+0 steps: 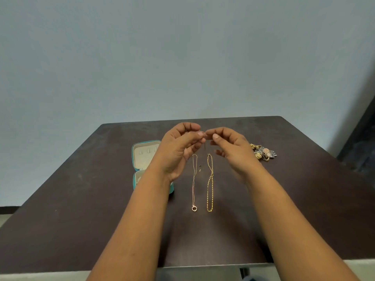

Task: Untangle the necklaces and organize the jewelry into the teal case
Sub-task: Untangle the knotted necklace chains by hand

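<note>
Scene: While both hands hover raised over a dark table (81, 199), 2 chains lie straight below, side by side.
Left hand (180, 147): fingertips pinched; a hair-thin strand seems to hang from them, hard to tell.
Right hand (229, 147): fingers curled, tips meeting the left's.
Pink chain (194, 179): ring pendant at near end.
Gold chain (210, 183): just right of it.
Case (140, 157): open, left, partly hidden.
Earrings (262, 154): far right.
Handling: likely light, limp, snag-prone; lift by an end.
</note>
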